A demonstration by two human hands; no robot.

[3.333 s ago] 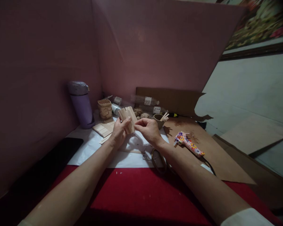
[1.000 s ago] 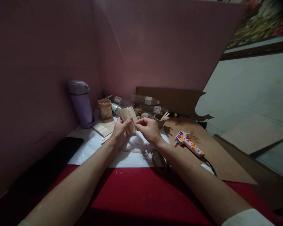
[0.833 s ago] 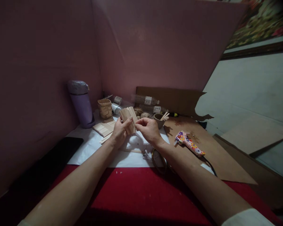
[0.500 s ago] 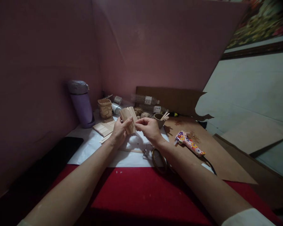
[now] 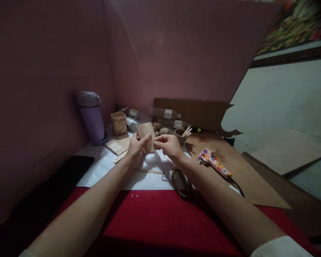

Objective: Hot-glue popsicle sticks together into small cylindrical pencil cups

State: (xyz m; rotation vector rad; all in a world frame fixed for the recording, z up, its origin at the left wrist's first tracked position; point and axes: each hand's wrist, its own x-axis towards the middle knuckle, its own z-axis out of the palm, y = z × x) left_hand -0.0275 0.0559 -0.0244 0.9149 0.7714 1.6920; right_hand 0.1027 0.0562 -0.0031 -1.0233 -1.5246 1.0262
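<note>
A panel of craft sticks (image 5: 145, 132) laid side by side is held up above the white sheet, tilted. My left hand (image 5: 137, 147) grips it from the left and below, thumb across its front. At the panel's lower right edge, my right hand (image 5: 170, 145) has thumb and forefinger pinched together; whatever lies between the fingertips is too small to make out. Scissors (image 5: 180, 182) lie under my right forearm, partly hidden. More craft sticks (image 5: 117, 146) rest in a flat panel and loose to the left of my left hand.
Behind stand a purple tumbler (image 5: 92, 119), a small carved-looking pot (image 5: 119, 124), plastic bottles (image 5: 166, 113), balls of twine (image 5: 164, 131) and a cup (image 5: 179, 138) with sticks. A flowered glue gun (image 5: 215, 163) lies on cardboard (image 5: 253, 182) at right. Red cloth (image 5: 155, 217) covers the front.
The panel has tilted and dropped very slightly in my left hand. My right hand stays pinched at its edge, and its forearm has shifted a little, showing more of the scissors.
</note>
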